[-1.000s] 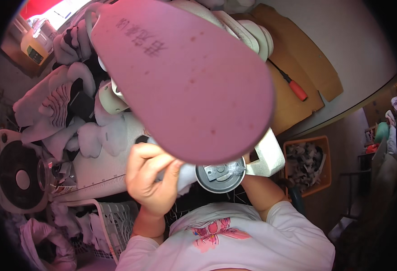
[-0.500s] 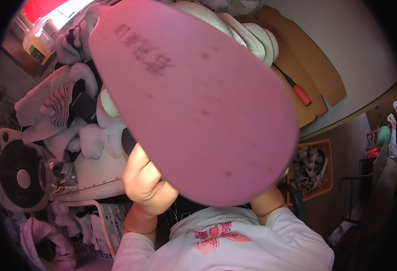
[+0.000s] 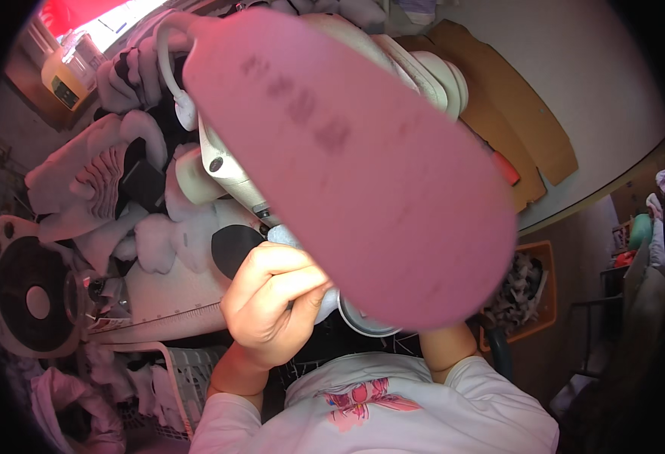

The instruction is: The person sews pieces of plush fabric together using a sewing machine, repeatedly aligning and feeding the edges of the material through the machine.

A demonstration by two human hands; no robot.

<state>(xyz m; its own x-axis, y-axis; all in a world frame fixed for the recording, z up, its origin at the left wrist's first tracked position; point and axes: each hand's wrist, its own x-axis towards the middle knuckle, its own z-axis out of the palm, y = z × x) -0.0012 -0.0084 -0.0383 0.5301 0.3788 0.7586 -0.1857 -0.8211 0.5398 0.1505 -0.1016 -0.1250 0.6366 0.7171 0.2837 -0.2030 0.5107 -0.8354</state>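
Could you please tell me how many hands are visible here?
1: the left hand, pinching pale cloth by the lower left edge of the pink panel. The right hand is hidden, probably behind the panel.

Mid-view, I have the panel (image 3: 378,197) hanging in front of the machine (image 3: 230,178), with the left hand (image 3: 268,306) at seven o'clock, the cloth (image 3: 326,309) between its fingers. I find the cut pieces (image 3: 109,178) piled between nine and ten, the fan (image 3: 36,303) between eight and nine, the basket (image 3: 192,371) between seven and eight. Towards two, the screwdriver (image 3: 506,169) lies on the cardboard (image 3: 533,121), itself on the surface (image 3: 605,91). Near four, the bin (image 3: 550,286) holds scraps (image 3: 522,293).
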